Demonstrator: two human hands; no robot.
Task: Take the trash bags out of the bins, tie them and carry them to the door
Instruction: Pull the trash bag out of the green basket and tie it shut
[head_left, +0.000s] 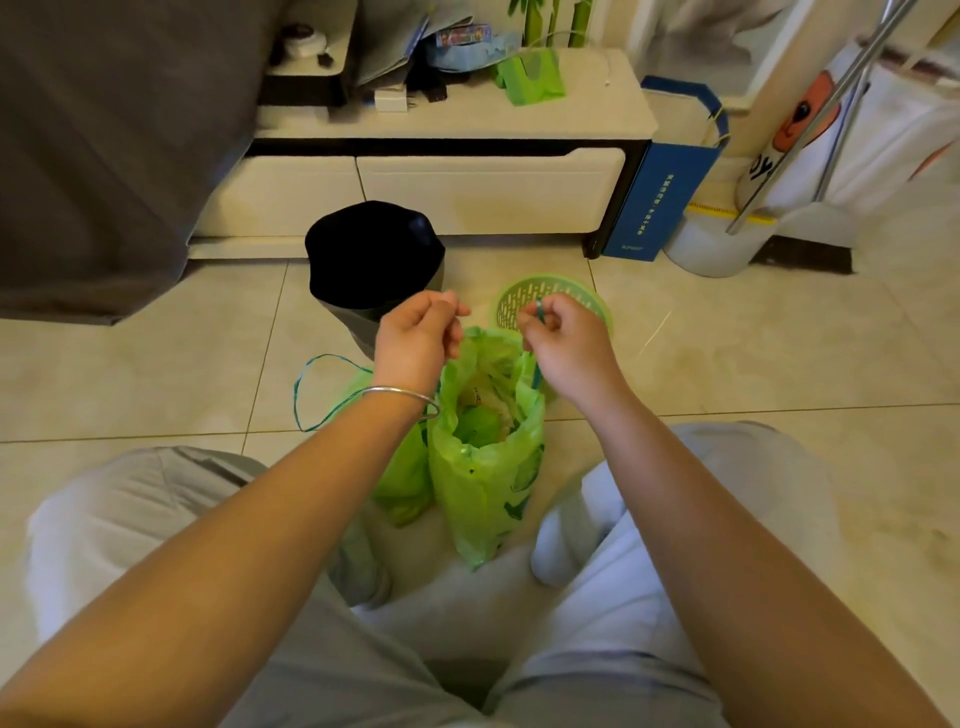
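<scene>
A green trash bag (483, 483) with rubbish inside hangs between my knees, its mouth open. My left hand (418, 332) pinches one side of the bag's top, and my right hand (563, 338) grips its blue-green drawstring on the other side. A second green bag (402, 478) lies on the floor behind it, its drawstring loop (311, 387) trailing left. A grey bin lined with a black bag (371, 254) stands just beyond my left hand. A small green plastic basket bin (550, 296) sits beyond my right hand.
A low white TV cabinet (467, 192) with clutter on top runs along the back. A dark sofa (104, 156) fills the left. A blue paper bag (660, 202) and a white stand base (711, 244) with metal poles are at the right. Tiled floor lies all around.
</scene>
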